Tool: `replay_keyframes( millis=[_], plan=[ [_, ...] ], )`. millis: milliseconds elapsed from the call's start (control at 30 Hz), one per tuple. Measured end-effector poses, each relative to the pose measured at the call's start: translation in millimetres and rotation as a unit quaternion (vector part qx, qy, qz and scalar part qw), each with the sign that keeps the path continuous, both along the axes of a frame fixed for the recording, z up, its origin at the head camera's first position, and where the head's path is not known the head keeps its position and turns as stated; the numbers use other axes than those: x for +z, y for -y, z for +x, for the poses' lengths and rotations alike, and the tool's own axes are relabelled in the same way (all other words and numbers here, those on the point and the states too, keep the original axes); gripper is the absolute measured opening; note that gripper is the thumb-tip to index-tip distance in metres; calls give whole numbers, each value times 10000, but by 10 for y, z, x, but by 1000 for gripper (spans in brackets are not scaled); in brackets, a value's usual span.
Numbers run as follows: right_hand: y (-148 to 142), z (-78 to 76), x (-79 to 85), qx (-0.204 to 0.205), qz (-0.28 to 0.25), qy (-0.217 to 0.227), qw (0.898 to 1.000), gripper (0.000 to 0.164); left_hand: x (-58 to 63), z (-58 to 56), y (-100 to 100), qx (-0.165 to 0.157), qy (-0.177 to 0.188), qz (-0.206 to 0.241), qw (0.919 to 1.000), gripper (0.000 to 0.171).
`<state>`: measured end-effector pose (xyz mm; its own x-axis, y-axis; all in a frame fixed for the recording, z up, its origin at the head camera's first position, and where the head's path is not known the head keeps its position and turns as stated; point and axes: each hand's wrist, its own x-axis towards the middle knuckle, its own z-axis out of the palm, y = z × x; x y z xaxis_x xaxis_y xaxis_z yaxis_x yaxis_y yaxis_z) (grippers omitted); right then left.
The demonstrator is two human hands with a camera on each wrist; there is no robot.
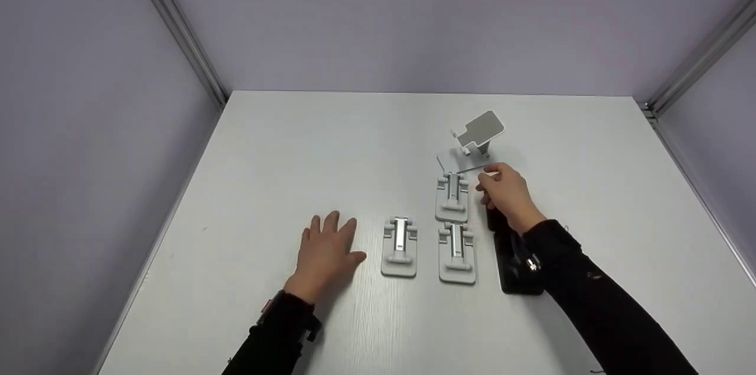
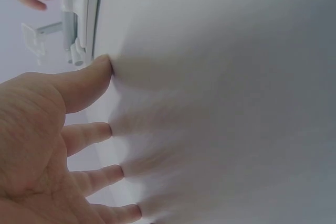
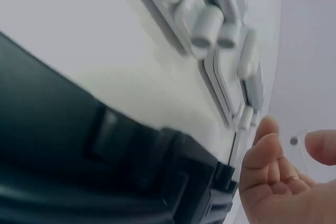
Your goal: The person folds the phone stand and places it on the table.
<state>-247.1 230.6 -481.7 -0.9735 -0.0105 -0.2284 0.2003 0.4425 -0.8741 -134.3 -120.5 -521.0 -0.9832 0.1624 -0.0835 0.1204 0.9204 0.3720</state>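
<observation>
The left hand [image 1: 323, 252] rests on the table with its fingers spread, to the left of a folded white phone stand [image 1: 399, 257]. In the left wrist view its thumb [image 2: 86, 85] and fingertips touch the tabletop. The right hand [image 1: 508, 195] hovers beside the near corner of an unfolded phone stand [image 1: 485, 127]. Its fingers are loosely bent, and the right wrist view shows a gap between thumb [image 3: 321, 148] and fingers, with nothing gripped. Two more folded white stands, a far one [image 1: 453, 209] and a near one [image 1: 457, 268], lie in a column left of the right forearm.
Black folded stands [image 1: 512, 277] lie under the right wrist, partly hidden by the hand and sleeve. The white table [image 1: 283, 144] is enclosed by pale walls [image 1: 378, 20] at the back and sides.
</observation>
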Motion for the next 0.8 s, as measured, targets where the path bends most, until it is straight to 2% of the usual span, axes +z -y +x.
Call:
replay_keyframes(
  millis=[300, 633, 800],
  plan=[
    [-144, -215, 15, -109, -855, 332, 9957, 63, -16, -6, 0, 31, 4, -17, 10000, 69],
    [-82, -382, 94, -124, -1213, 339, 9920, 59, 15, 40, 18, -24, -165, 28, 9999, 67],
    [-47, -429, 112, -178, -1668, 426, 9849, 56, 14, 37, 2, -31, -226, -23, 9997, 67]
  ],
)
